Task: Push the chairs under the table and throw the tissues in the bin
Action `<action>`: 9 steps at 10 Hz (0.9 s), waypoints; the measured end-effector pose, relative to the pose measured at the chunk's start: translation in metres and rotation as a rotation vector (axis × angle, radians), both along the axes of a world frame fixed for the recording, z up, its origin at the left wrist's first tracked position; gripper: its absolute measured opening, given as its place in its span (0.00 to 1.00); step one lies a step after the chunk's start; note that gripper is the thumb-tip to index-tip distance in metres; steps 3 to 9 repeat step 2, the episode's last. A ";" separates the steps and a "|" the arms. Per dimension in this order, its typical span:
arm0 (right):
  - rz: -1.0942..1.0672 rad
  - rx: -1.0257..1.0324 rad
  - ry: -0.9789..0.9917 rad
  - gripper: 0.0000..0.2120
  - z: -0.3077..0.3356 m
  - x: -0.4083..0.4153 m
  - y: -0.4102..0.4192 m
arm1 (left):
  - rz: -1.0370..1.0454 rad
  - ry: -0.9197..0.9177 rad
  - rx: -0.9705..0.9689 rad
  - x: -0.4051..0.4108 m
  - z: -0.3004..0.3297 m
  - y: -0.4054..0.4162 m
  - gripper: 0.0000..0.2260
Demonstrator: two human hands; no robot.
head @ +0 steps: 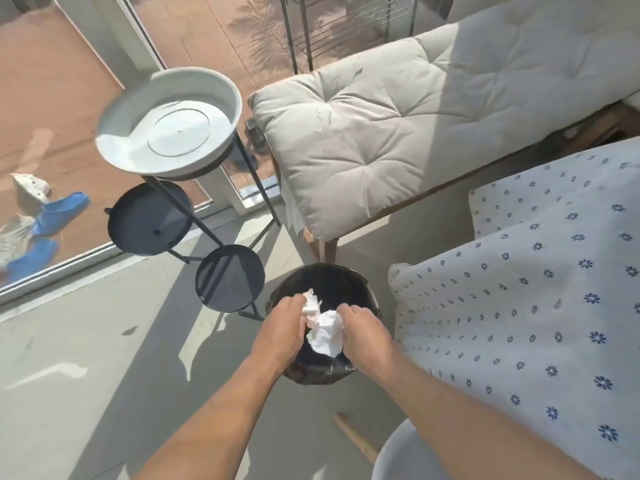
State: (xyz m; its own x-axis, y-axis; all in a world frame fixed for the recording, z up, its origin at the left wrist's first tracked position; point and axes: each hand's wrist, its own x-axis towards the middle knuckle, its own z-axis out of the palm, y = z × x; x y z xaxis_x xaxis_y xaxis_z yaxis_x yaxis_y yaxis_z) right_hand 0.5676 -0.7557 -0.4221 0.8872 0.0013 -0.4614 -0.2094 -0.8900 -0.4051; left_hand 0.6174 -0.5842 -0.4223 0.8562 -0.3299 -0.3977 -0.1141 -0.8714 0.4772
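Note:
A round bin [325, 282] lined with a black bag stands on the floor beside the table. Both my hands are over its mouth. My left hand [282, 327] is shut on a crumpled white tissue [310, 305]. My right hand [363, 332] grips a larger wad of white tissue [325, 336], which hangs inside the bin's opening. The two tissues touch between my hands. The table [540, 289], under a white cloth with small blue flowers, fills the right side. The curved pale back of a chair [398, 455] shows at the bottom right, by the table.
A black metal plant stand [230, 275] with a white tray [166, 123] on top stands left of the bin. A bench with a grey tufted cushion [398, 133] runs behind the bin. Glass doors at left show a terrace with blue clogs [59, 209].

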 end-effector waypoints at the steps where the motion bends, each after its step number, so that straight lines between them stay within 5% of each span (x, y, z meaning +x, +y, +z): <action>1: 0.022 0.010 0.063 0.17 -0.031 0.002 0.006 | -0.133 0.102 0.039 0.009 -0.034 0.006 0.25; 2: 0.088 -0.091 0.113 0.27 -0.040 -0.003 0.007 | -0.211 0.110 0.145 0.013 -0.044 0.011 0.31; 9: 0.088 -0.091 0.113 0.27 -0.040 -0.003 0.007 | -0.211 0.110 0.145 0.013 -0.044 0.011 0.31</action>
